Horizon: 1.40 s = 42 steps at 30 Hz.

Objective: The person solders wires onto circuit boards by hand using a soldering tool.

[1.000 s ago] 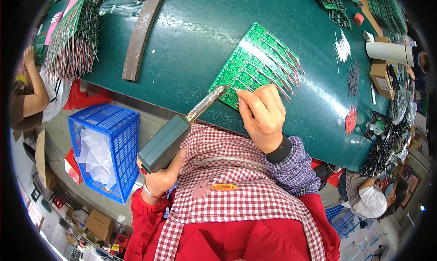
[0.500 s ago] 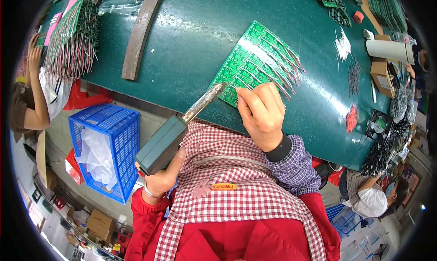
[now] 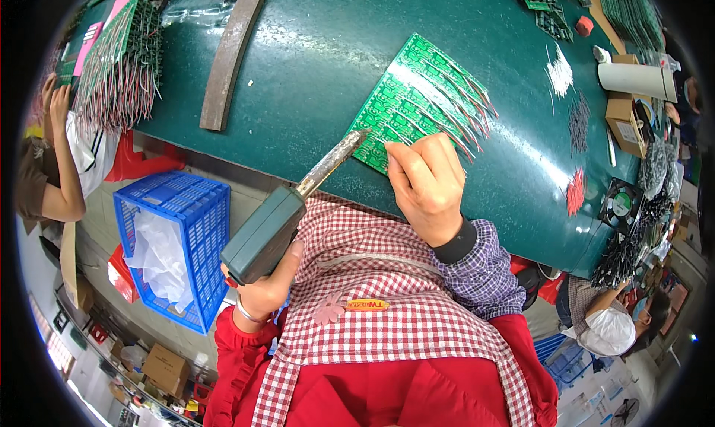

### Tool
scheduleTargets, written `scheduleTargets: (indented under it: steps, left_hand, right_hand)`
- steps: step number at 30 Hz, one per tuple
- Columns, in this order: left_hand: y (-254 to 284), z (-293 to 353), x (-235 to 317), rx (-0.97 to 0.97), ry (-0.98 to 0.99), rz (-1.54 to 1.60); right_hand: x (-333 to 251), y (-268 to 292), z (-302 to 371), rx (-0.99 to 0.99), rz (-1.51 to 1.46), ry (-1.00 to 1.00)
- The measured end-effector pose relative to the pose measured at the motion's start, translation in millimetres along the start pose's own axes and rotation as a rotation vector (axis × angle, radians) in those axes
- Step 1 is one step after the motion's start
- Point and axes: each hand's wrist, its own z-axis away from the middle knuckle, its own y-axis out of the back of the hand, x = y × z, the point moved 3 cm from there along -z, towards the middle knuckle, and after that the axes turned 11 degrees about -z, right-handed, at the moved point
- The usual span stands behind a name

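Note:
A green circuit board (image 3: 406,92) lies on the table with rows of thin red, white and black wires running off its right side. My left hand (image 3: 264,291) is closed round the handle of a soldering gun (image 3: 261,233) with a boxy dark green body and a long scorched metal barrel. The barrel's tip meets the board's lower left part, beside my right fingers. My right hand (image 3: 430,185) is pinched at the board's near edge on a thin wire (image 3: 384,141), which is mostly hidden by the fingertips.
A rusty metal bar (image 3: 232,55) lies left on the green table. White (image 3: 559,73), black (image 3: 579,122) and red wires (image 3: 575,192) sit in bunches at right, near a small fan (image 3: 620,204). Wired boards (image 3: 119,69) stand far left by a co-worker's hands. A blue crate (image 3: 201,241) stands below.
The soldering gun's tip has shifted very slightly up along the board. My right hand has barely moved. At the far left, the co-worker's hands have moved a little.

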Motion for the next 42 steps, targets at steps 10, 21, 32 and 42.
scheduleTargets:
  steps: [10,21,32,42]
  left_hand:
    - [2.3,-1.5,4.4,0.005,-0.026,0.015]
    - [5.8,8.2,-7.6,0.049,0.135,0.092]
    - [6.7,9.7,-8.0,0.049,-0.026,-0.008]
    - [6.1,10.1,-5.6,0.023,-0.042,-0.034]
  right_hand:
    - [-3.8,12.9,3.8,-0.02,0.022,-0.031]
    - [-14.0,3.0,0.5,0.001,-0.068,-0.043]
    - [-10.0,-3.4,4.8,-0.021,-0.047,-0.036]
    - [-10.0,-4.5,5.3,-0.018,-0.026,-0.024]
